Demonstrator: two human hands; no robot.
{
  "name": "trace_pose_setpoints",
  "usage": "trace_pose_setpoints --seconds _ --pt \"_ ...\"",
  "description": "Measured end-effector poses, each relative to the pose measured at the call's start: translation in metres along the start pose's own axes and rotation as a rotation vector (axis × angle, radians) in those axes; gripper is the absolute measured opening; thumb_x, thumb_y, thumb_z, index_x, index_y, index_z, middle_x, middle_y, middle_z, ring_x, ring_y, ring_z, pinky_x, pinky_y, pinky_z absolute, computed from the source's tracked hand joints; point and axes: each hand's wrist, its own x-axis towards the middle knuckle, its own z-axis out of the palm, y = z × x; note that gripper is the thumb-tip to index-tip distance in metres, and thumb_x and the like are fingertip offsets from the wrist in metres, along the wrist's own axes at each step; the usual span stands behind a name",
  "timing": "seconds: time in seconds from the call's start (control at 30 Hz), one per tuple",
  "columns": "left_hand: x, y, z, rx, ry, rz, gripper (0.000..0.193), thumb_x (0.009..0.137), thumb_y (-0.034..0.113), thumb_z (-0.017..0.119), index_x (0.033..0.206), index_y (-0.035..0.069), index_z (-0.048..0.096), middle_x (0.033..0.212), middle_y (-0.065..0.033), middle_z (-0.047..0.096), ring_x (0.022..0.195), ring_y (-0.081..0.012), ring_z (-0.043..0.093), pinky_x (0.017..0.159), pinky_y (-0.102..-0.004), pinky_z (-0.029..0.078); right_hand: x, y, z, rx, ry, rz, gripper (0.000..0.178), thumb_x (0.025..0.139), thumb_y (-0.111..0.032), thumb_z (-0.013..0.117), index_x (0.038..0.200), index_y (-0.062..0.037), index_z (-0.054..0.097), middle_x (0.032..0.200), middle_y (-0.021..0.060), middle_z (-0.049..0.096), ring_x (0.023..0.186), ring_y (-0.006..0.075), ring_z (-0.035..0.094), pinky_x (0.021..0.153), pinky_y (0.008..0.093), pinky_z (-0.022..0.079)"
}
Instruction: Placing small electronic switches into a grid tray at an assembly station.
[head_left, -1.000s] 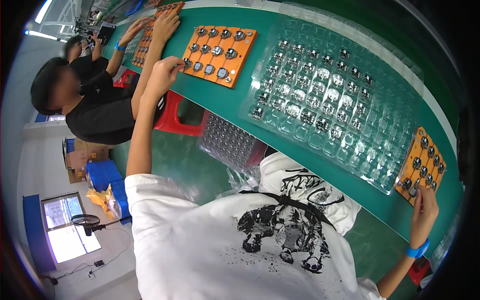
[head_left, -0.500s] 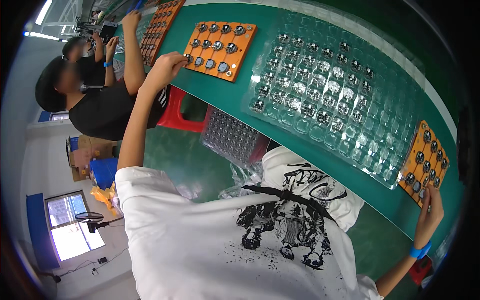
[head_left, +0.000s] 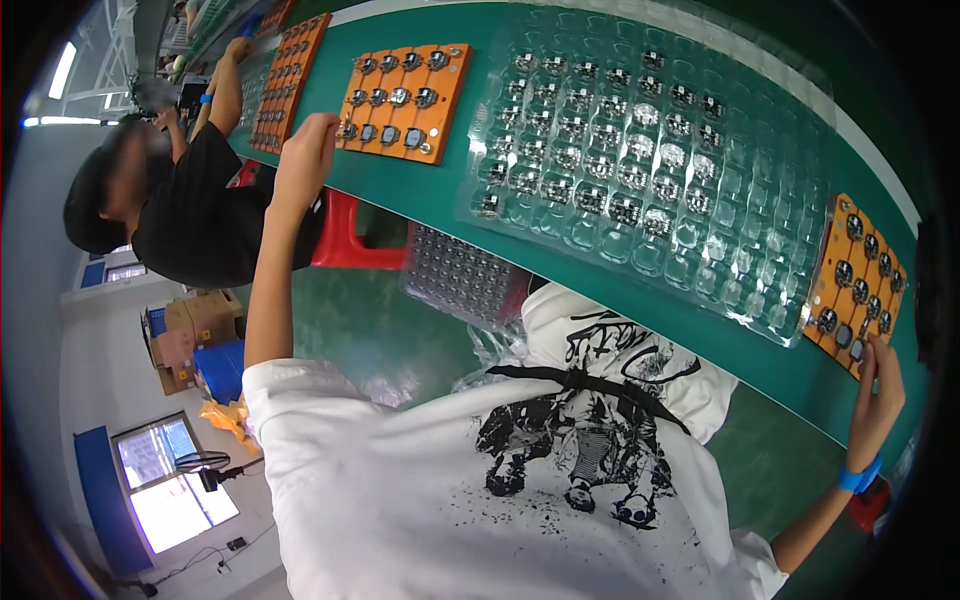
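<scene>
My left hand (head_left: 303, 165) is closed in a pinch at the near left corner of an orange board (head_left: 431, 108). That board carries rows of small dark-and-silver components (head_left: 400, 97), and its nearest row shows plain grey squares. Whatever the left fingertips grip is too small to make out. At the far right, my right hand (head_left: 878, 395) pinches at the near corner of a second orange board (head_left: 832, 262) with similar parts. Its fingertips touch or hover just over a grey part; what they hold is unclear. Between the boards lies a clear plastic blister tray (head_left: 735, 250), partly filled with components.
The green table (head_left: 400, 195) has its front edge before me. Below it are another filled tray (head_left: 465, 275) and a red stool (head_left: 345, 235). To the left sits a person in black (head_left: 205, 205), beside another orange board (head_left: 290, 80).
My view has shifted, so the boards and tray appear moved. Both hands stay pinched at the same board corners. The neighbouring person's raised arm has drawn farther left.
</scene>
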Motion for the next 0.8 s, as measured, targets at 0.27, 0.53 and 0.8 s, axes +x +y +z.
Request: trace_pose_setpoints --seconds 0.27,0.53,0.8 --pt "-0.008 0.021 0.015 -0.089 -0.084 -0.048 0.014 0.085 -0.007 0.053 0.098 -0.001 0.056 0.091 -0.0172 0.058 0.086 -0.0345 0.062 0.071 -0.0375 0.049 0.003 0.0 0.004 0.057 0.018 0.011 0.013 0.093 0.0 0.053 0.104 0.0046 0.058 0.088 0.0107 0.06 0.074 0.0151 0.06 0.063 0.0268 0.05" --pt "0.006 0.027 0.021 0.006 -0.155 0.114 0.03 0.078 -0.007 0.052 0.105 0.003 0.061 0.105 -0.016 0.06 0.094 -0.0355 0.061 0.078 -0.0409 0.051 -0.013 -0.001 -0.015 -0.065 0.079 -0.029 0.014 0.086 0.003 0.06 0.1 0.0024 0.062 0.091 0.0136 0.065 0.075 0.0203 0.063 0.066 0.0287 0.05" --pt "-0.012 -0.029 0.021 0.121 -0.255 0.09 0.029 0.082 -0.011 0.046 0.109 -0.004 0.055 0.104 -0.0179 0.054 0.096 -0.0369 0.058 0.079 -0.0388 0.046 0.004 -0.044 -0.005 0.052 0.027 -0.028 0.012 0.08 0.006 0.064 0.091 0.003 0.063 0.079 0.0139 0.062 0.067 0.0255 0.061 0.06 0.0313 0.048"
